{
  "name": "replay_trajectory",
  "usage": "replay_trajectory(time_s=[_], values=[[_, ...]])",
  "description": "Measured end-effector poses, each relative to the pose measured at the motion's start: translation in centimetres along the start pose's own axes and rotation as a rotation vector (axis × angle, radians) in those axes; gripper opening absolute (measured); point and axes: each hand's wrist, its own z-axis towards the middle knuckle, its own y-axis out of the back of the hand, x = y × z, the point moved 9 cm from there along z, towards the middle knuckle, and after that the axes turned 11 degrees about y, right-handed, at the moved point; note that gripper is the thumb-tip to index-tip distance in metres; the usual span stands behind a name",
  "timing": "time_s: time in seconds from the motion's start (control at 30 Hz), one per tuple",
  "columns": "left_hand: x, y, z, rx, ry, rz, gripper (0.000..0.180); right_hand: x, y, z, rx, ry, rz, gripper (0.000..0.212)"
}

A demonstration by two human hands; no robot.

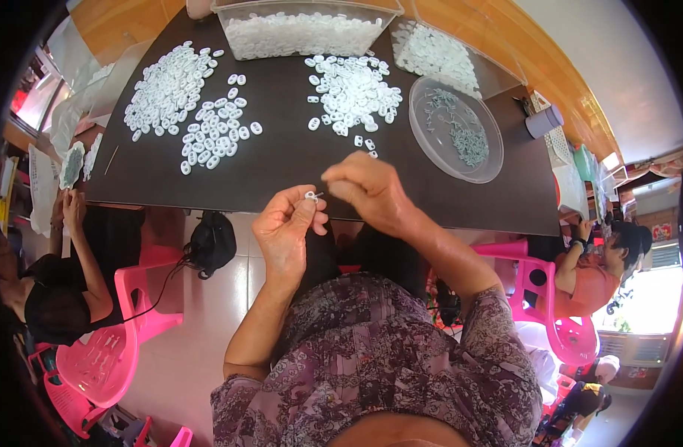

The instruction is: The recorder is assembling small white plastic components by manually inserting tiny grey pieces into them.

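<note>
My left hand pinches a small white plastic piece between thumb and forefinger, just at the near edge of the dark table. My right hand is closed beside it, fingertips touching a thin metal part that meets the white piece. Loose piles of the same white pieces lie on the table: one at the far left, one in the middle left, one ahead of my right hand.
A round clear lid with small grey metal parts sits right of the piles. A clear bin of white pieces stands at the far edge. Seated people work at left and right on pink chairs.
</note>
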Motion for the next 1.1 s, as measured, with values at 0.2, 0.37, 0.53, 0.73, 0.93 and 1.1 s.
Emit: replay_trajectory(time_s=[0.2,0.37,0.53,0.73,0.93,1.1], values=[[-1.0,0.7,0.2,-0.034,-0.026,-0.013,0.016,-3.4,1.1,4.4,-0.039,0.137,-0.436,0.018],[-0.5,1.0,0.1,-0.042,0.005,-0.040,0.017,-4.4,-1.5,6.6,0.105,0.277,-0.632,0.024],[-0.7,1.1,0.2,-0.044,-0.002,-0.045,0.017,-5.2,-3.1,6.6,0.238,0.301,-0.686,0.014],[-0.7,1.1,0.1,-0.057,0.001,-0.034,0.017,-3.1,-2.4,5.6,0.203,0.323,-0.660,0.009],[-0.7,0.3,0.4,-0.056,0.001,-0.024,0.017,-4.8,0.7,1.9,-0.036,-0.306,0.146,0.012],[-0.7,-1.1,0.3,-0.038,0.012,-0.025,0.018,-4.8,0.4,-0.8,-0.119,-0.556,0.633,0.016]])
